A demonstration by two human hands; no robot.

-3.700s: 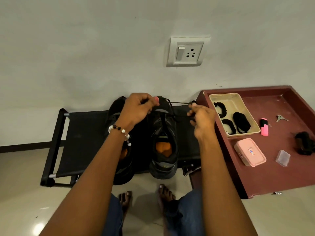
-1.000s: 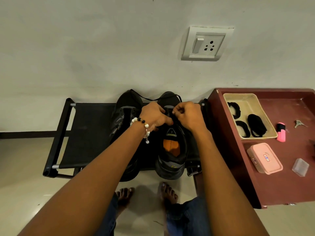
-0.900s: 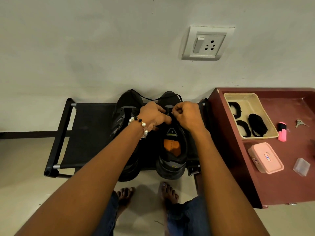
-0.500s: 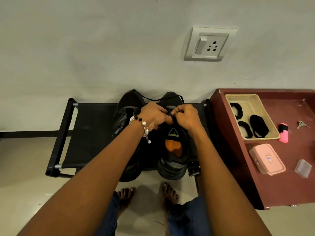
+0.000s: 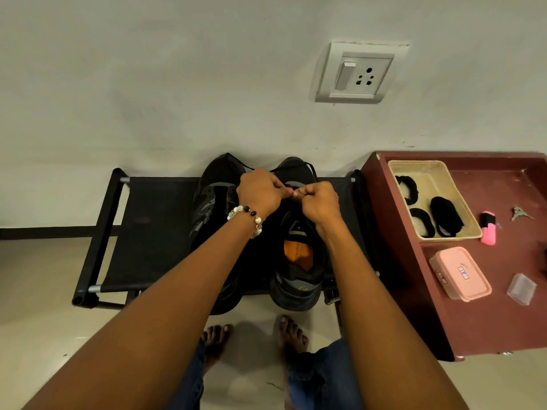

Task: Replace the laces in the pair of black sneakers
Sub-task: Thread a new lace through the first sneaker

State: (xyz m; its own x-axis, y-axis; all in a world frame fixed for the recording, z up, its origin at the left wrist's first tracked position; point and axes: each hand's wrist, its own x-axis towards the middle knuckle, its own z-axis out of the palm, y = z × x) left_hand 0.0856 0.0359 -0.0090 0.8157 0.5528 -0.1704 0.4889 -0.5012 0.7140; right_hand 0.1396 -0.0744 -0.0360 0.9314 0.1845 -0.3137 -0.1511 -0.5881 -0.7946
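Observation:
Two black sneakers stand side by side on a low black rack. The right sneaker has an orange insole showing; the left sneaker is partly hidden by my left forearm. My left hand and my right hand meet over the right sneaker's eyelets, each pinching a black lace. The lace loops back over both toes toward the wall. Where it enters the eyelets is hidden by my fingers.
A maroon table stands to the right, with a beige tray of coiled black laces, a pink box, a pink highlighter, keys and a small clear case. My bare feet are just below the rack. The wall is close behind.
My hands came together from a wide pull on the lace to a close pinch over the right sneaker's eyelets. In the last second they shifted only slightly.

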